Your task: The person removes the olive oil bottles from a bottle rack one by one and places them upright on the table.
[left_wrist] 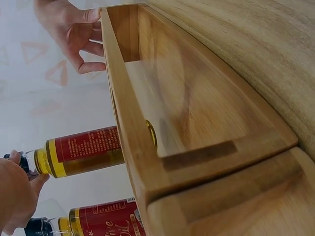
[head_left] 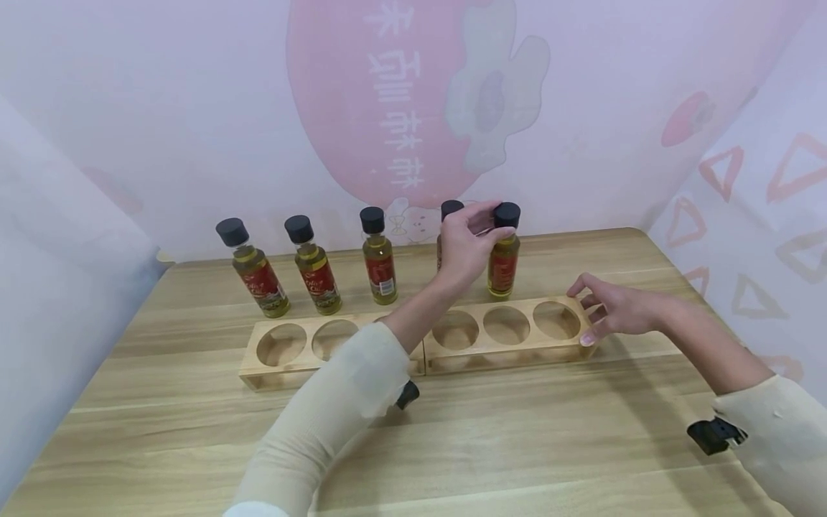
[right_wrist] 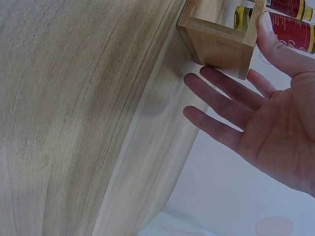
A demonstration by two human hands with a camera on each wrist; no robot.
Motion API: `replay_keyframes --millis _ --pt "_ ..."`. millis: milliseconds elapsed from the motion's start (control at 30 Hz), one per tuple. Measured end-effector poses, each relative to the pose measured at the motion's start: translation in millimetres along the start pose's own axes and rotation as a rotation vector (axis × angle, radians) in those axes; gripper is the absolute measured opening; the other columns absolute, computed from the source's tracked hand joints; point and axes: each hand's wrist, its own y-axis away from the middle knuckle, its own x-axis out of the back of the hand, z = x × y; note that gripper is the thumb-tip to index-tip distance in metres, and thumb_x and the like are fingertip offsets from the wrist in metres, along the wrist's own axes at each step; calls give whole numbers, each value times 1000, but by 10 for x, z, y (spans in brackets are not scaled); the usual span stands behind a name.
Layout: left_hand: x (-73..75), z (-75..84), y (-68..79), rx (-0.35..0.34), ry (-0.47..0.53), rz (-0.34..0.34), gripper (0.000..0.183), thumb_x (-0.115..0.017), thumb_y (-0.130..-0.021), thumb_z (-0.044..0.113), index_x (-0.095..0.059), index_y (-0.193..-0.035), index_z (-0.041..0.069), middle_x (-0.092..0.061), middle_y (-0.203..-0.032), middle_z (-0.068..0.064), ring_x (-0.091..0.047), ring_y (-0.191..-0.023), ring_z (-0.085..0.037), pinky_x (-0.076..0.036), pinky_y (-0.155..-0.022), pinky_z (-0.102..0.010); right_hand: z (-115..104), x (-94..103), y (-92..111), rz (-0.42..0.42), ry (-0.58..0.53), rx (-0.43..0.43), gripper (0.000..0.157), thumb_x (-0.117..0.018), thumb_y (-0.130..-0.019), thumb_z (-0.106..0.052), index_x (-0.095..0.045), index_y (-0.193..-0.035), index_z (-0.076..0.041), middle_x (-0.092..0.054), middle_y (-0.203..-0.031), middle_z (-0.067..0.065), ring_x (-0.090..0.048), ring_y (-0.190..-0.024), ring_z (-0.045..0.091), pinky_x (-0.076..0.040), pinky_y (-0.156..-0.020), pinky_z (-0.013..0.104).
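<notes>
My left hand pinches the black cap of the rightmost olive oil bottle, which stands upright behind the wooden racks. In the left wrist view the fingers of the left hand lie about the neck of this bottle, with its red label below. At the right end of the right wooden rack, my right hand holds the corners, thumb in front and index finger behind. Seen from the right wrist, its thumb rests on the rack while the other fingers spread loosely past the end.
A left wooden rack abuts the right one, partly hidden by my left sleeve. Round holes open in both tops. Other olive oil bottles with black caps stand in a row behind, before a printed backdrop. All rest on a wood-grain table.
</notes>
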Motion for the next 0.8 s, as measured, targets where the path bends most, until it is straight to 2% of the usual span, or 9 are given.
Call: replay_keyframes --millis 233,467,800 --pt "-40 -40 -21 -11 -9 4 44 -80 -83 -10 -69 -125 -9 -73 -119 -25 -73 -111 -32 -60 -90 -22 -1 -5 -8 0 -5 -7 75 -83 -89 -12 -28 -137 3 -47 -139 46 -56 -125 55 -54 -100 58" --pt "-80 -64 -51 -4 -52 6 44 -81 -83 -9 -70 -125 -8 -73 -119 -23 -74 -110 -29 -59 -90 -21 -2 4 3 1 -8 -12 75 -84 -88 -12 -28 -136 4 -46 -139 46 -55 -126 56 -55 -100 58" --pt "-143 -105 -101 5 -44 21 44 -80 -83 -9 -69 -125 -8 -72 -120 -24 -73 -111 -29 -59 -90 -20 2 6 -10 -2 -16 -8 75 -83 -88 -7 -27 -136 5 -47 -138 47 -59 -123 54 -56 -98 56"
